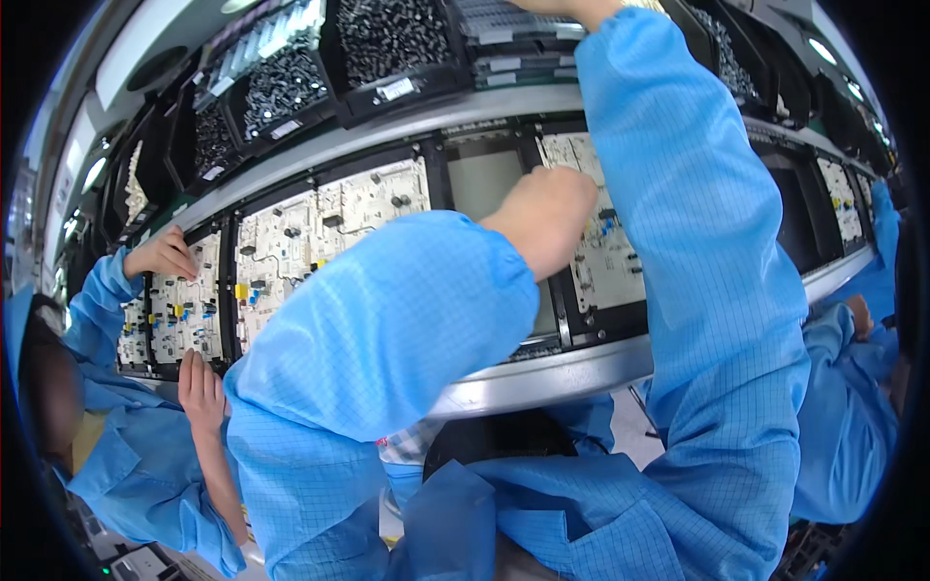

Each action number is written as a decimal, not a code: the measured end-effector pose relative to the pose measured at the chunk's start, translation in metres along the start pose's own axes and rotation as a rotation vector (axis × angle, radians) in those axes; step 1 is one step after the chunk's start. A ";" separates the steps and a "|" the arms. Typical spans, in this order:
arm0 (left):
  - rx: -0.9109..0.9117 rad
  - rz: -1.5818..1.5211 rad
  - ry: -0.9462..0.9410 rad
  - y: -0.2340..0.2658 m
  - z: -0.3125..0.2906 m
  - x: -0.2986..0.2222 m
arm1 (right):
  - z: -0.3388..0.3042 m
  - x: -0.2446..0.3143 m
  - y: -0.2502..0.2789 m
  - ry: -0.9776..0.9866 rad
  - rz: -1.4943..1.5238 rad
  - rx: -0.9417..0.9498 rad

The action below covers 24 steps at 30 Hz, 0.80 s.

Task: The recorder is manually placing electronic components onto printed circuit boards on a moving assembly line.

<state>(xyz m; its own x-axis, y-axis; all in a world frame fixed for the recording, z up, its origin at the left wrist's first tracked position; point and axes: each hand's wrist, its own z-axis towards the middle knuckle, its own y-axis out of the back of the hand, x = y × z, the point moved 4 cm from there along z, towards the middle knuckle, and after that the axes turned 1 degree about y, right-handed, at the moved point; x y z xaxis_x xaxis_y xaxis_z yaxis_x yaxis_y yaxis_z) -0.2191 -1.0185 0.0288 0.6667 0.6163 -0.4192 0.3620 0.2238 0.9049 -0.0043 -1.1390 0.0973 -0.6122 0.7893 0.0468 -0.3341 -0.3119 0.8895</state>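
My left hand is curled closed above the left edge of a pale circuit board, its fingertips turned away from view. I cannot make out whether it touches the board or what is in its fingers. The board sits in a black frame and carries blue and dark components. My right arm stretches far forward, and my right hand is at the top edge by the parts trays. Only its wrist side shows; its fingers are cut off.
More populated boards lie in black frames along the line, above a metal rail. Black bins of small dark parts stand behind. A co-worker's hands work over boards at left; another person in blue is at right.
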 end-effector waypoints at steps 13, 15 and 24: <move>-0.043 0.094 -0.017 -0.006 -0.004 -0.003 | 0.040 -0.027 -0.017 -0.317 -0.106 -0.237; -0.076 0.113 0.006 -0.005 -0.012 0.005 | 0.059 -0.017 -0.029 -0.289 -0.101 -0.253; -0.236 0.067 -0.067 0.063 -0.058 0.058 | 0.090 -0.027 -0.041 -0.111 -0.053 -0.033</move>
<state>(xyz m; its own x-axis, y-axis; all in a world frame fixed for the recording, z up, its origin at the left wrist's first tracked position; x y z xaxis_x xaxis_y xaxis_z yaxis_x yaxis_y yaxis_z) -0.1952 -0.9252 0.0662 0.7289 0.5858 -0.3543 0.1589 0.3586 0.9199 0.0903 -1.1004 0.1003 -0.5104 0.8584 0.0518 -0.3885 -0.2839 0.8766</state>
